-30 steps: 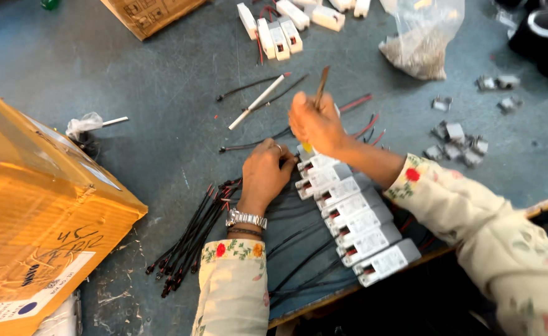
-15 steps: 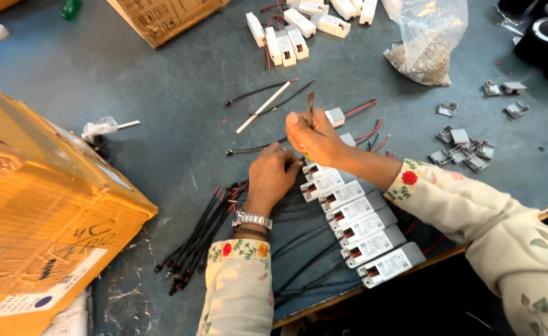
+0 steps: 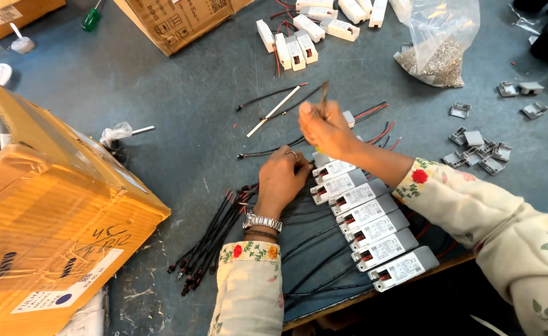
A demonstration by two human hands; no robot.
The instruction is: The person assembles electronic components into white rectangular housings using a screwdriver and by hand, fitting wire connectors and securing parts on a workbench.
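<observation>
My right hand is closed around a thin screwdriver whose handle points up and away from me, its tip hidden down by the top unit of a row of several white rectangular modules with black leads. My left hand, wearing a ring and a metal watch, rests palm down on the blue table, fingers pressing the top module of that row. A bundle of black wires with red ends lies just left of my left wrist.
A large brown cardboard box fills the left. More white modules and another carton lie at the far edge, with a plastic bag of small metal parts. Grey clips are scattered right. The table edge runs near me.
My right hand has shifted slightly left and nearer to the top module, with the screwdriver more upright. My left hand stays on the modules. The view has drifted a little.
</observation>
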